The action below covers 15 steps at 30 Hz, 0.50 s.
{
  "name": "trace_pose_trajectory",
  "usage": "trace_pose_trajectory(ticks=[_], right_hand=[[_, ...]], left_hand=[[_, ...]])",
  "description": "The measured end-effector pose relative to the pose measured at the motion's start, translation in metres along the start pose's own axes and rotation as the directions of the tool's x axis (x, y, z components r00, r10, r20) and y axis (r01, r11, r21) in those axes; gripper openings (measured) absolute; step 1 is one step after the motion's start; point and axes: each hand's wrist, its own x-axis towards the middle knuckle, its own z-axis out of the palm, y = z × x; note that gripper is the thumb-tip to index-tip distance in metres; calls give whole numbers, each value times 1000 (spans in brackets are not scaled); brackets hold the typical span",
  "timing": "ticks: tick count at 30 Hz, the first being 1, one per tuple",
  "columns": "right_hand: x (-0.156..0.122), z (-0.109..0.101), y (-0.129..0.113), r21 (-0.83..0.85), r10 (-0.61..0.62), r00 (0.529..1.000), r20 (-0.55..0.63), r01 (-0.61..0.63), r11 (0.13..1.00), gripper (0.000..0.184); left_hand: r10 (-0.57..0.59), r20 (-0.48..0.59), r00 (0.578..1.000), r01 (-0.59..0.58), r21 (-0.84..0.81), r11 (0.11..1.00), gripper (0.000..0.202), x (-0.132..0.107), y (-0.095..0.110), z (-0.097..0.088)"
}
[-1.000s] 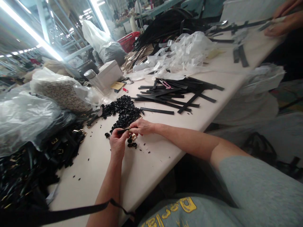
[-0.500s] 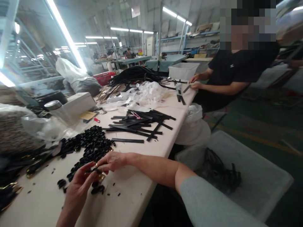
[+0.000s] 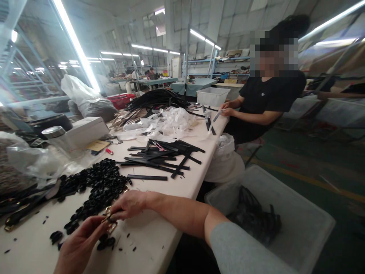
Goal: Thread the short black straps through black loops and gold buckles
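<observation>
Between my two hands, low over the table, is a gold-coloured metal buckle (image 3: pixel 111 228), partly covered by the fingers. My left hand (image 3: pixel 81 238) pinches it from the left with thumb and fingertips. From the right, my right hand (image 3: pixel 130 205) closes its fingers on the same buckle. A dark bit shows at the right fingertips, too small to make out. Just beyond the hands spreads a heap of small black loops (image 3: pixel 98 190). A few more black loops (image 3: pixel 106 242) lie beneath the buckle, among small black scraps.
Black strips (image 3: pixel 162 156) lie across the white table (image 3: pixel 151 243), with crumpled white plastic (image 3: pixel 168 121) behind. A lidded jar (image 3: pixel 54 133) and white box (image 3: pixel 87 131) stand left. A plastic bin (image 3: pixel 296 205) is below right. A co-worker (image 3: pixel 265 97) handles a strip.
My view has turned slightly, so the scene sits further left and mostly lower. Both hands keep hold of the buckle, which has turned and shows more gold above and below the fingers.
</observation>
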Motion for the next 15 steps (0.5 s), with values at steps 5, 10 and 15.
trace_pose_trajectory(ticks=[5, 10, 15], right_hand=[[-1, 1, 4, -295, -19, 987, -157, -28, 955, 25], [2, -4, 5, -393, -177, 919, -353, 26, 919, 27], [1, -6, 5, -218, -134, 772, -621, -6, 976, 25]], left_hand=[[53, -85, 995, -38, 166, 985, 53, 0, -2, 1], [123, -145, 982, -99, 158, 982, 35, -4, 4, 8], [-34, -307, 951, -63, -302, 951, 35, -2, 11, 10]])
